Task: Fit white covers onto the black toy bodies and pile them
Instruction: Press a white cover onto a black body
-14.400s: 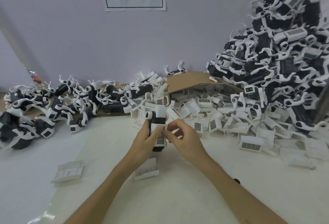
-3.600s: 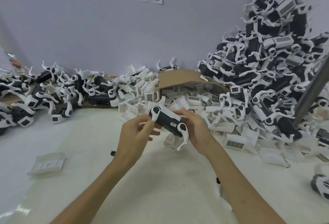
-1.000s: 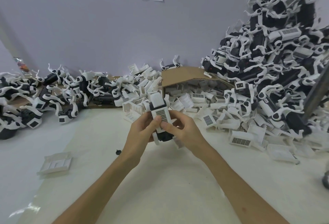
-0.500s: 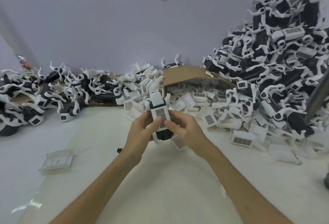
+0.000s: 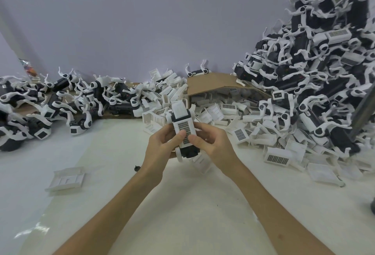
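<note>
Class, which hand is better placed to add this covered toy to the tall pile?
Probably right: the right hand holds the toy on the side nearer the tall pile; the left hand would cross over.

The black toy body (image 5: 187, 151), held crosswise between the hands with its dark side up a few seconds ago, now points lengthwise toward the far side. A white cover (image 5: 184, 127) with a grille now sits on its upper face. The left hand (image 5: 162, 149) and right hand (image 5: 213, 145) have shifted to grip its sides, and both thumbs (image 5: 179, 135) now press the cover's near end.
</note>
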`<state>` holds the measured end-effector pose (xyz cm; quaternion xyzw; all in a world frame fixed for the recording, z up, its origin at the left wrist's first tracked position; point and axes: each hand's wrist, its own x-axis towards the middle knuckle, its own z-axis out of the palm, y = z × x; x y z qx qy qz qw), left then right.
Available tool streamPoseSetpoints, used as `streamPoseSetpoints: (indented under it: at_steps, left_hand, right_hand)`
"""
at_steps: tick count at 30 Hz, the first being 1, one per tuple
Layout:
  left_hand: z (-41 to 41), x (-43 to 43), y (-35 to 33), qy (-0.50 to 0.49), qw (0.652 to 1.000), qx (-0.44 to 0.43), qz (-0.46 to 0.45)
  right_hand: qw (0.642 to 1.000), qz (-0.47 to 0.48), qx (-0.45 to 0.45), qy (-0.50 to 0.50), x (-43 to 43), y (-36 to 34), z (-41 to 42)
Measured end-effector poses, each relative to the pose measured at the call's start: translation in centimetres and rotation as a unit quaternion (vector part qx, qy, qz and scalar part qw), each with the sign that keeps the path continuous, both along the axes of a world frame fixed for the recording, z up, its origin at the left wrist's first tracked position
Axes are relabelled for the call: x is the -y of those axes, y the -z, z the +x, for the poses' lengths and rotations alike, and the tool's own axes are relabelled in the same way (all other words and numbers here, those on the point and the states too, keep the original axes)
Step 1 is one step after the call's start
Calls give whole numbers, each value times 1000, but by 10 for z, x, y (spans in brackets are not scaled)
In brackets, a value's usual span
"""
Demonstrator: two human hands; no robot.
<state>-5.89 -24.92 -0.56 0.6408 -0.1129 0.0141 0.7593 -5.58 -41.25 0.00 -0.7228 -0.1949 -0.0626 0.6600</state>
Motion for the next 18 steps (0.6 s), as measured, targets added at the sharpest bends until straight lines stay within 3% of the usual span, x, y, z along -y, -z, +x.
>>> streamPoseSetpoints:
  at_steps: [4, 8, 11, 18]
  left_hand:
    - [-1, 1, -3, 0, 998, -39, -38]
    - [-3, -3, -6, 8, 997, -43, -63]
    - [-4, -2, -7, 6, 998, -21, -51]
    - [-5, -1, -4, -15, 1000, 1, -26]
  right_hand:
    - [999, -43, 8, 12, 0, 0, 1]
    - [1000, -28, 12, -4, -3, 1, 0]
    - [1000, 11, 11, 15, -3, 2, 2]
    - [995, -4, 60, 77, -4, 7, 4]
